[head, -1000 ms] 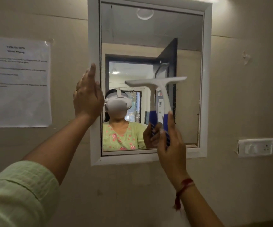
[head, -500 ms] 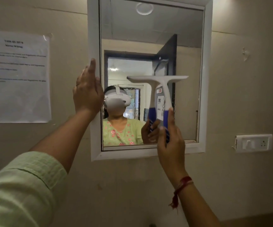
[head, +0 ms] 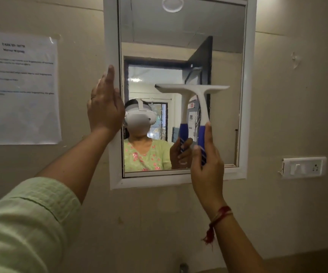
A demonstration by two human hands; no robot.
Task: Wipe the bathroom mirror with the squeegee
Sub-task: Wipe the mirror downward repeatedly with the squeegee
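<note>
Barely shifted in 1 second, the squeegee [head: 193, 89] sits mid-mirror [head: 178, 36], right hand [head: 206, 164] gripping its handle; left hand [head: 105, 107] flat (steadying the frame). Press evenly downward.

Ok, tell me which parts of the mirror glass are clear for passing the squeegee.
Free glass: the upper mirror above the squeegee blade, and the strip between the blade's end and the right frame. Crowded: the left edge, where the left hand rests on the frame, and the lower right, where the right hand grips the handle.
</note>
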